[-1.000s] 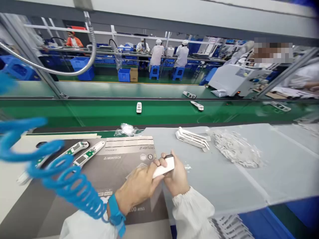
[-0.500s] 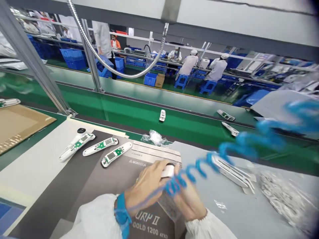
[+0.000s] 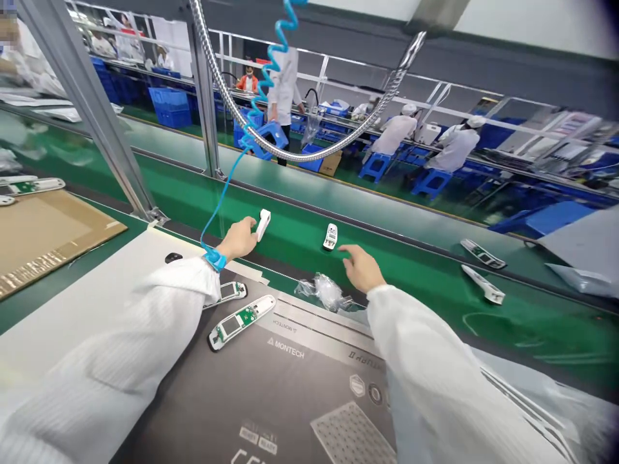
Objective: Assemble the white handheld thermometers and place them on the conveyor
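My left hand (image 3: 239, 238), with a blue wrist strap (image 3: 214, 258), reaches over the green belt (image 3: 294, 240). Its fingers are apart, with the tips at the left edge of a white plastic handheld housing (image 3: 264, 224); whether they touch is hard to tell. My right hand (image 3: 362, 267) is also over the belt, empty, thumb and forefinger spread. Just left of its fingertip lies another white housing (image 3: 330, 236), inner side up. On the grey Montech box cardboard (image 3: 309, 399) rests an opened device half with a green circuit board (image 3: 242, 322); a similar half (image 3: 233, 292) is partly behind my left sleeve.
Crumpled clear plastic (image 3: 326, 292) lies at the belt's near edge. More device parts (image 3: 483, 285) are farther right on the belt. A blue coiled cord (image 3: 275, 58) and a metal hose (image 3: 309, 156) hang ahead. Brown cardboard (image 3: 58, 232) is at left; co-workers sit beyond.
My hands have come apart and moved forward from the cardboard to the belt. A white housing now stands by my left fingers on the belt. The blue cord has swung left with my wrist.
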{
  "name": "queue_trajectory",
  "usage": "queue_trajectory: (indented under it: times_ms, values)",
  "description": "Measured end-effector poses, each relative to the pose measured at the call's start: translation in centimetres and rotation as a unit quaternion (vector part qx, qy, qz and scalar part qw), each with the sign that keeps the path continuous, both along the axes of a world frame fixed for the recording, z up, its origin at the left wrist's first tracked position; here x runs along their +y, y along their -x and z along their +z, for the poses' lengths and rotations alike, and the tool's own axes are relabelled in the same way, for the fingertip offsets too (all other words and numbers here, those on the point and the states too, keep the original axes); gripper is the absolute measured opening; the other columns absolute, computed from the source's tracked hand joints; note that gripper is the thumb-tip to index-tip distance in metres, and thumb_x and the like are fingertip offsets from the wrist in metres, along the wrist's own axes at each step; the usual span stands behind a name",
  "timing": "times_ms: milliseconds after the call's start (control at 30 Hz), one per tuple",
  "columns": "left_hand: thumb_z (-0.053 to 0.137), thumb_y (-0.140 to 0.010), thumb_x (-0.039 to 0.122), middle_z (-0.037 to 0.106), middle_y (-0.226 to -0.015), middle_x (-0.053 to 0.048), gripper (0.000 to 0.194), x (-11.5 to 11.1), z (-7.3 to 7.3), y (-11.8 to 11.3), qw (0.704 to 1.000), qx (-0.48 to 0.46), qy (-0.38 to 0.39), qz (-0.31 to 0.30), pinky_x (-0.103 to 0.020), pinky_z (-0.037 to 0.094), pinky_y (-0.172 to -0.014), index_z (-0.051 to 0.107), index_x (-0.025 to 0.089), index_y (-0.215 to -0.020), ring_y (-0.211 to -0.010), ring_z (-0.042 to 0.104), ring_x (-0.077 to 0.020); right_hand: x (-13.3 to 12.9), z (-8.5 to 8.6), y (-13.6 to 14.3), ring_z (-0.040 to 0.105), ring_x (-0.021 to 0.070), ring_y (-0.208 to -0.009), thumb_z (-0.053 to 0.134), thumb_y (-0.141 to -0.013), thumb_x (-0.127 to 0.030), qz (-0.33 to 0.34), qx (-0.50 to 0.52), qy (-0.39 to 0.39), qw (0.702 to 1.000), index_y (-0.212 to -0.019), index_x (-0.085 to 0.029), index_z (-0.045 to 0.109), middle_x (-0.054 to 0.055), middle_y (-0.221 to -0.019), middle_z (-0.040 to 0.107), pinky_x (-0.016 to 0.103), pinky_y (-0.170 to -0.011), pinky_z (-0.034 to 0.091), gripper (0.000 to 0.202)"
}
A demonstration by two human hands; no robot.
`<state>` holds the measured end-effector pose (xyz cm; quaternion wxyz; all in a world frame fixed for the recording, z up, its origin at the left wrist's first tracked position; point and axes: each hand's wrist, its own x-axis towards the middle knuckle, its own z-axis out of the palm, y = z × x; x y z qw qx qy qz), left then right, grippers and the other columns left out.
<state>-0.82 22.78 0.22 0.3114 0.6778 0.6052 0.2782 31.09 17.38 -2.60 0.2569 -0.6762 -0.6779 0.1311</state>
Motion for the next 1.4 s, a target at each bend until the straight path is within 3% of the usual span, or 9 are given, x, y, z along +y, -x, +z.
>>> queue_trajectory:
  times_ms: [200,367,500,633,767,900,1033,1167,1400]
  values:
    - [0.058,-0.085,0.024,0.069,-0.115,-0.011,0.033,-4.8,-0.9,1.8,0.998,0.036,-0.004,-0.044,-0.035,0.048,-0.093,0.061,0.015,-0.116,-0.106,0.064,-0.0253,6.8,-1.7,2.3,0.053,0.0259,-0.114,0.047,-0.080,0.002,0.058,-0.143,0.015,0.988,-0.103,-0.024,0.069,0.008,-0.131,0.061,0.044,-0.094,0.033,0.041]
    - [0.053,-0.088,0.035,0.067,-0.120,-0.009,0.034,-10.4,-0.7,2.9,0.994,0.022,0.024,-0.107,-0.037,0.048,-0.094,0.062,0.019,-0.116,-0.111,0.061,-0.0273,6.7,0.4,1.4,0.057,0.0283,-0.105,0.051,-0.090,-0.016,0.001,-0.186,-0.018,0.982,-0.095,-0.017,0.069,0.015,-0.110,0.067,0.046,-0.094,0.032,0.019]
    - [0.051,-0.092,0.035,0.062,-0.129,-0.010,0.036,-12.7,0.3,1.2,0.990,0.000,-0.027,-0.140,-0.039,0.043,-0.103,0.058,0.017,-0.123,-0.120,0.056,-0.0267,2.8,4.6,1.7,0.062,0.0241,-0.093,0.048,-0.094,-0.033,-0.033,-0.131,-0.069,0.988,-0.111,-0.020,0.063,0.010,-0.108,0.069,0.039,-0.084,0.043,0.026]
    - [0.052,-0.093,0.038,0.044,-0.148,-0.013,0.052,-14.4,2.3,-1.9,0.977,-0.060,-0.151,-0.135,-0.042,0.032,-0.114,0.042,0.015,-0.139,-0.137,0.039,-0.0276,-4.1,7.5,4.7,0.062,0.0183,-0.071,0.055,-0.089,-0.047,0.031,0.160,-0.090,0.983,-0.106,-0.021,0.062,0.004,-0.085,0.069,0.033,-0.070,0.048,0.032]
    - [0.046,-0.095,0.034,0.069,-0.090,-0.007,0.026,-17.6,2.6,-4.0,0.954,-0.183,0.049,-0.233,-0.033,0.053,-0.077,0.058,0.015,-0.107,-0.082,0.067,-0.0202,-11.7,6.0,8.2,0.060,0.0174,-0.069,0.059,-0.086,-0.054,0.067,0.315,0.015,0.946,-0.102,-0.020,0.063,0.004,-0.085,0.068,0.032,-0.065,0.049,0.038]
    - [0.046,-0.092,0.031,0.054,-0.055,0.003,0.019,-21.5,0.0,-4.1,0.929,-0.211,0.193,-0.234,-0.023,0.046,-0.053,0.057,0.016,-0.086,-0.052,0.057,-0.0135,-17.5,2.9,9.3,0.061,0.0197,-0.083,0.052,-0.094,-0.046,0.023,0.216,-0.031,0.976,-0.111,-0.023,0.062,0.007,-0.106,0.066,0.035,-0.075,0.048,0.031]
    - [0.048,-0.091,0.033,0.058,-0.061,0.001,0.019,-23.9,-2.0,-3.8,0.944,-0.163,0.173,-0.229,-0.023,0.043,-0.050,0.058,0.018,-0.086,-0.052,0.057,-0.0137,-20.2,1.5,9.2,0.059,0.0191,-0.090,0.052,-0.097,-0.031,0.132,0.036,-0.124,0.983,-0.100,-0.026,0.065,0.004,-0.104,0.067,0.036,-0.081,0.039,0.013]
    - [0.050,-0.089,0.031,0.063,-0.069,0.000,0.017,-24.4,-2.0,-4.2,0.953,-0.147,0.139,-0.227,-0.025,0.044,-0.055,0.058,0.018,-0.083,-0.051,0.056,-0.0125,-21.0,1.3,9.3,0.057,0.0173,-0.083,0.053,-0.096,-0.017,0.125,-0.132,-0.214,0.960,-0.092,-0.025,0.062,0.000,-0.095,0.070,0.038,-0.082,0.030,0.013]
    - [0.049,-0.087,0.044,0.058,-0.072,0.000,0.029,-22.0,-3.9,-3.8,0.930,-0.285,0.230,-0.044,-0.020,0.035,-0.041,0.051,0.017,-0.079,-0.044,0.047,-0.0076,-21.2,1.4,9.6,0.054,0.0155,-0.081,0.050,-0.095,-0.013,0.172,-0.061,-0.114,0.977,-0.080,-0.021,0.054,-0.002,-0.085,0.066,0.036,-0.085,0.028,0.017]
